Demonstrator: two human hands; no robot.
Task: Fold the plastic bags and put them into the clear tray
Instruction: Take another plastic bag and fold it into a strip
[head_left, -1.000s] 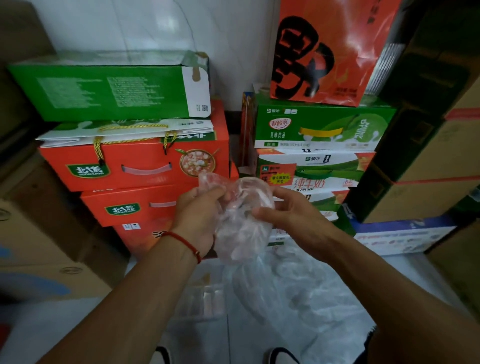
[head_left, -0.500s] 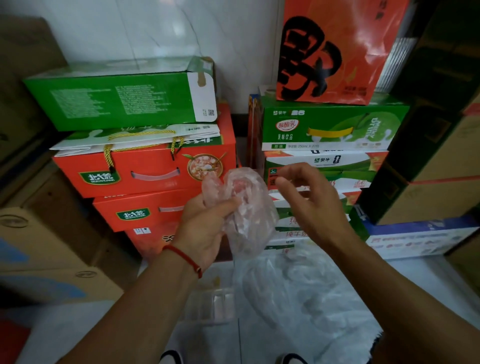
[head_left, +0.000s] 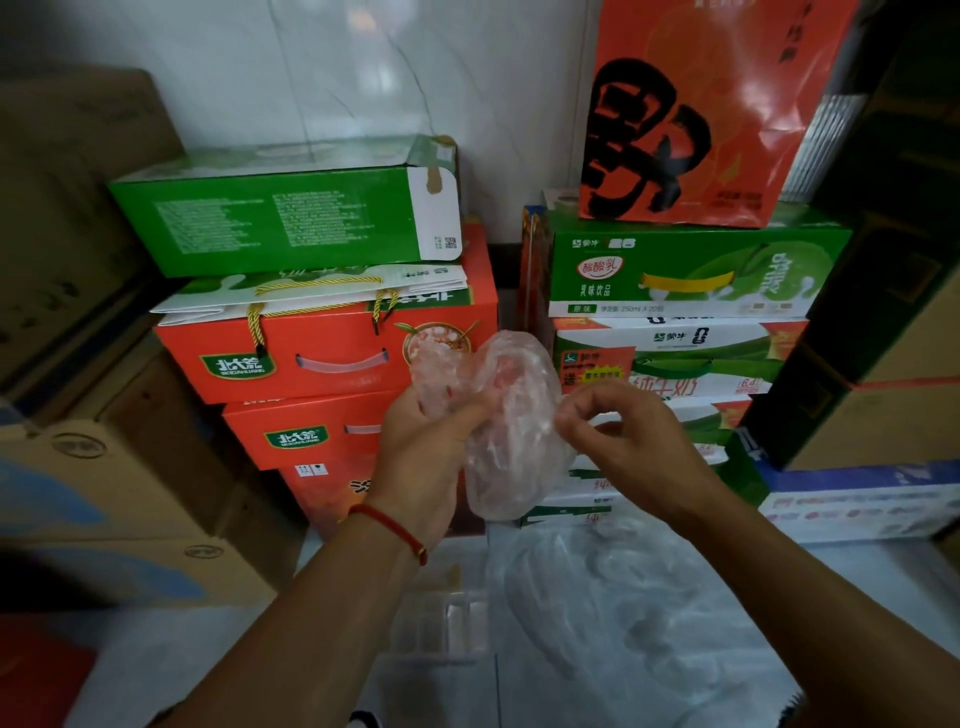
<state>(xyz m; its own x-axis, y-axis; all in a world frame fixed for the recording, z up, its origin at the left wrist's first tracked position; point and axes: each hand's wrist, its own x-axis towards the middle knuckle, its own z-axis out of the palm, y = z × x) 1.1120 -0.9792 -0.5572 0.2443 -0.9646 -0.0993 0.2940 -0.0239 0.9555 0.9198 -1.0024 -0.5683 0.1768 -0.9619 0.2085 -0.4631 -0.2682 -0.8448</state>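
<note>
We seem to be in a storeroom or the back corner of a small shop, where goods sit stacked straight on a pale tiled floor (head_left: 857, 597) against a white marbled wall (head_left: 311, 67). We see retail gift cartons piled on one another: orange cartons (head_left: 332, 358) with carry handles under a green carton (head_left: 270, 218), and beside them green-and-white milk drink cases (head_left: 691, 275) topped by an orange paper bag (head_left: 696, 119). Plain brown shipping boxes (head_left: 104, 467) crowd in at both sides.
</note>
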